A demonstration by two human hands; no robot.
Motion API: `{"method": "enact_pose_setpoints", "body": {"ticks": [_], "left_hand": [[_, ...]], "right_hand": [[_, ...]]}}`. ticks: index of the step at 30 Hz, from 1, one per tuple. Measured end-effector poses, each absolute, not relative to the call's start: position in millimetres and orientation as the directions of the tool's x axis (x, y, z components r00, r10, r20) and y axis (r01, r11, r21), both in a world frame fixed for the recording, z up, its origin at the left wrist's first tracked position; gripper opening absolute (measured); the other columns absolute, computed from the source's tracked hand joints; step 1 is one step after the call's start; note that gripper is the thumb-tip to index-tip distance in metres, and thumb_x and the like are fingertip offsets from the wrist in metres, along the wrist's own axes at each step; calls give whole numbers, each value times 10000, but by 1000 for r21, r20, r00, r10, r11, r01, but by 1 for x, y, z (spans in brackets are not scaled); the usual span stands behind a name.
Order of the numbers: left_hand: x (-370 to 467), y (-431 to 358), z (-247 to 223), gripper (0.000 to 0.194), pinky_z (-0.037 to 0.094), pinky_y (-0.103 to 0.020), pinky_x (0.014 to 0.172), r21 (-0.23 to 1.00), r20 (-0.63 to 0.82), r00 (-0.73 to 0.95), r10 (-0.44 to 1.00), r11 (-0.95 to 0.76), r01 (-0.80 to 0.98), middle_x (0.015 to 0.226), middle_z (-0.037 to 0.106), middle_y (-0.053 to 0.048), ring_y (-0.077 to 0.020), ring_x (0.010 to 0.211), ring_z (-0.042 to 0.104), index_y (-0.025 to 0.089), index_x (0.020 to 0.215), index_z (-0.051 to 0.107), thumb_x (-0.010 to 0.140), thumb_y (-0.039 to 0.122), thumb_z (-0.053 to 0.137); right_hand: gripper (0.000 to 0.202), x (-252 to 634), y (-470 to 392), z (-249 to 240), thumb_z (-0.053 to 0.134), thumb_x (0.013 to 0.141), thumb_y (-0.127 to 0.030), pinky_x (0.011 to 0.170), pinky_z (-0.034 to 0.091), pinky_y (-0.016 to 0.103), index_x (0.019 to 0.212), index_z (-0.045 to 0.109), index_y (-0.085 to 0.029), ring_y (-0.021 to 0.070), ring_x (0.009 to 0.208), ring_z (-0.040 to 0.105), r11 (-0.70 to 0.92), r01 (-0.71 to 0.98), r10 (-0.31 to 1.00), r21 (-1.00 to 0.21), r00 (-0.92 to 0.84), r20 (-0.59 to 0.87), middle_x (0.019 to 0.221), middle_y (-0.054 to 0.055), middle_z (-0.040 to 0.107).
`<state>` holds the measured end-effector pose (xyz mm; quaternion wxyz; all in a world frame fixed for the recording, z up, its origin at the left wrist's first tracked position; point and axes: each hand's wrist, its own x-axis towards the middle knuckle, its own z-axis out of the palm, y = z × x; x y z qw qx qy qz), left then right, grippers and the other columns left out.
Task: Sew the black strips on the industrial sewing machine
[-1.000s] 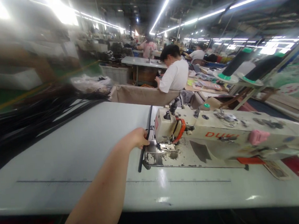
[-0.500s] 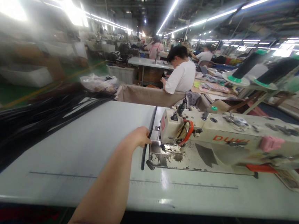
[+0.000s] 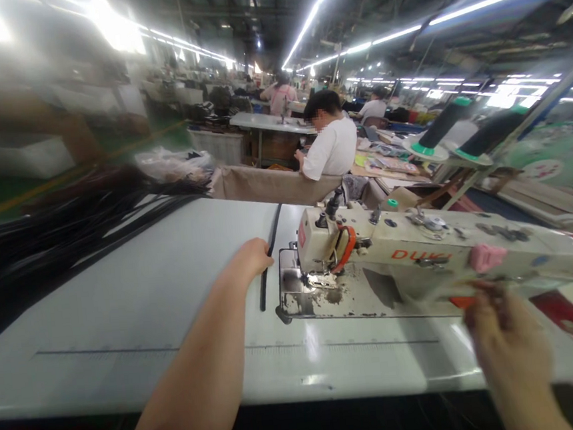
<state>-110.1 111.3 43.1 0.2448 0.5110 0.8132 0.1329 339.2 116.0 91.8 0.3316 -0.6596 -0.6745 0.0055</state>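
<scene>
My left hand (image 3: 256,255) is closed on a narrow black strip (image 3: 264,292), pinching it near its middle. The strip lies lengthwise on the pale sewing table (image 3: 172,285), just left of the sewing machine (image 3: 369,241) and apart from its metal needle plate. On the right, my right hand (image 3: 511,339) is raised over the table near the front of the machine arm, beside a flat orange piece (image 3: 462,301). Its fingers look curled but are smeared by motion, so whether they hold anything is hidden.
Many long black strips (image 3: 68,241) lie in a heap over the table's left side. A plastic bag (image 3: 174,164) and a cloth-lined bin (image 3: 264,185) stand behind. Thread cones (image 3: 442,124) rise at the right. A seated co-worker in white (image 3: 333,140) is beyond the bin.
My right hand has come into view at the right. My left hand has shifted slightly left with the strip, away from the needle plate. The view has turned a little right.
</scene>
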Motion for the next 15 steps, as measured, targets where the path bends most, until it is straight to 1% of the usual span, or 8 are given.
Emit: {"method": "enact_pose_setpoints", "body": {"ticks": [2, 4, 6, 8, 9, 11, 13, 15], "left_hand": [[-112, 113, 42, 63, 455, -269, 657, 462, -220, -362, 906, 423, 779, 786, 735, -68, -213, 765, 700, 185, 786, 722, 788, 248, 719], [-114, 114, 41, 86, 450, -265, 666, 461, -188, -360, 914, 406, 789, 832, 743, -68, -208, 799, 695, 187, 786, 724, 796, 272, 729], [-116, 114, 42, 111, 445, -260, 665, 466, -170, -355, 919, 392, 793, 846, 745, -61, -199, 796, 685, 188, 810, 730, 806, 299, 735], [-117, 113, 43, 139, 441, -258, 660, 475, -162, -349, 923, 382, 792, 844, 743, -54, -190, 782, 676, 186, 840, 737, 819, 323, 732], [-117, 112, 44, 148, 440, -256, 658, 481, -161, -345, 925, 379, 791, 841, 743, -51, -186, 776, 673, 185, 852, 738, 824, 330, 730], [-117, 112, 46, 156, 440, -249, 653, 492, -167, -341, 925, 378, 784, 841, 744, -45, -179, 764, 671, 185, 872, 740, 831, 335, 727], [-117, 111, 47, 162, 442, -245, 645, 504, -179, -340, 923, 383, 774, 845, 747, -42, -173, 746, 672, 184, 882, 740, 840, 340, 722], [-117, 111, 49, 165, 448, -242, 641, 515, -192, -339, 921, 389, 764, 856, 751, -41, -169, 734, 674, 186, 886, 739, 850, 346, 715]], "right_hand": [[486, 289, 81, 64, 473, 914, -629, 671, 481, 359, 1155, 651, -247, 274, 774, 683, 116, 824, 981, -555, -8, 192, 887, 90, 718], [432, 249, 61, 47, 545, 888, -612, 733, 517, 356, 1100, 629, -246, 269, 814, 700, 131, 798, 987, -588, -163, -1, 882, 70, 728], [338, 219, 55, 41, 476, 946, -509, 822, 529, 352, 1062, 613, -222, 265, 923, 708, 221, 747, 951, -627, -307, -31, 957, 103, 737], [285, 198, 54, 44, 409, 990, -408, 851, 520, 340, 1043, 602, -205, 261, 987, 705, 280, 745, 927, -606, -374, -33, 1003, 135, 737], [272, 189, 54, 47, 395, 1005, -376, 847, 513, 332, 1040, 599, -199, 259, 996, 706, 294, 765, 919, -573, -391, -51, 1010, 143, 739], [259, 171, 52, 54, 400, 1032, -347, 826, 502, 321, 1054, 602, -187, 258, 982, 717, 309, 831, 905, -463, -406, -126, 1007, 150, 748], [284, 153, 49, 60, 398, 1053, -348, 797, 498, 328, 1096, 610, -165, 272, 952, 736, 337, 891, 892, -305, -406, -199, 998, 163, 760], [329, 137, 45, 64, 378, 1063, -348, 777, 504, 345, 1152, 615, -138, 296, 934, 751, 368, 919, 891, -146, -393, -228, 1000, 182, 767]]}}
